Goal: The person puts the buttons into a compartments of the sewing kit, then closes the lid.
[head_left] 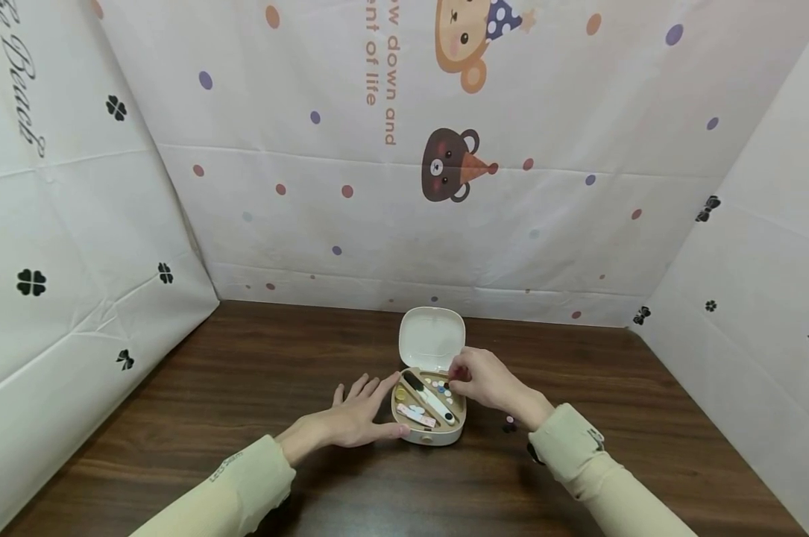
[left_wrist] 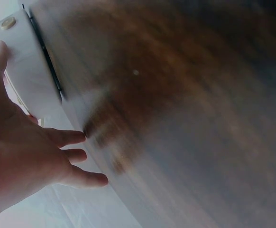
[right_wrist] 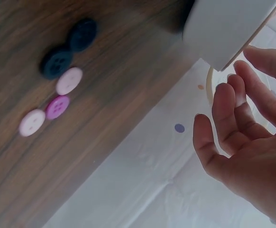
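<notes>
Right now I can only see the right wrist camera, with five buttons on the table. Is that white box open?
Observer: Yes. In the head view the lid stands up behind the box.
Operator: What's inside?
Observer: A long black-and-white tool, a pink piece and small buttons.
Operator: Where's the other hand?
Observer: The left hand lies open against the box's left side.

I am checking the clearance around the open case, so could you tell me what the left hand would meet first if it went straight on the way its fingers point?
Probably the open case: the left hand points right at its near side wall, thumb already against it.
</notes>
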Motion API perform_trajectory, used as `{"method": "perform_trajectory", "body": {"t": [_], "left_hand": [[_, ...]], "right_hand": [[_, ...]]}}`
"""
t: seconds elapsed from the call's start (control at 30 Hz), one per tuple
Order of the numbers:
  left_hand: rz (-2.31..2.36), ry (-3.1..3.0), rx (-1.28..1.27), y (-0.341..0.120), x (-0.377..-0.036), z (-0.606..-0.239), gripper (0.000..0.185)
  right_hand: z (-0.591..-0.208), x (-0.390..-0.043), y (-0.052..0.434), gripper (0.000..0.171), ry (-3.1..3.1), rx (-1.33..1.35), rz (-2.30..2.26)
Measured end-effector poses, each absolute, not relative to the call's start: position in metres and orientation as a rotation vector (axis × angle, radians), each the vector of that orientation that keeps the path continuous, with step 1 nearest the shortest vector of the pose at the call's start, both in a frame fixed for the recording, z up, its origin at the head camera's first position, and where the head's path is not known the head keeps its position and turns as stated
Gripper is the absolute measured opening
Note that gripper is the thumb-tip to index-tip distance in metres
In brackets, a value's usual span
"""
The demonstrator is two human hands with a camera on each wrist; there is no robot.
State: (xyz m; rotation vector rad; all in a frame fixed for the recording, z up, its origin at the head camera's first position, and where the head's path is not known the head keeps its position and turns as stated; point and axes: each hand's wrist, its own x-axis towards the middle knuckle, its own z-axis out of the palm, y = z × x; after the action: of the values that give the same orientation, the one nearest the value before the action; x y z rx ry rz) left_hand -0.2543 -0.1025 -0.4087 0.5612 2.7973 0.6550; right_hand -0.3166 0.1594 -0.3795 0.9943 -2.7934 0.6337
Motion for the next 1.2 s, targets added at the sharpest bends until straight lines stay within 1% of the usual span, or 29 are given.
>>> {"method": "perform_trajectory", "body": {"t": [0.37,0.83,1.03,1.2], "left_hand": [[0.663,2.794,0.569,-0.103,-0.253,-0.41,0.094],[0.673,2.786,0.557,-0.102,-0.253,-0.407,0.092],[0.683,2.784,0.554,-0.103,-0.253,-0.407,0.093],[0.683,2.785,0.562,-0.103,-0.253,-0.407,0.093]], "right_hand": [[-0.382,-0.303,0.19,0.005,-2.767,0.959,0.586],[-0.392,-0.281,0.232,0.012,-2.821,0.977,0.51],[-0.395,-0.277,0.242,0.017,-2.85,0.979,0.495],[-0.395,-0.275,0.245,0.018,-2.895,0.947,0.464]]}}
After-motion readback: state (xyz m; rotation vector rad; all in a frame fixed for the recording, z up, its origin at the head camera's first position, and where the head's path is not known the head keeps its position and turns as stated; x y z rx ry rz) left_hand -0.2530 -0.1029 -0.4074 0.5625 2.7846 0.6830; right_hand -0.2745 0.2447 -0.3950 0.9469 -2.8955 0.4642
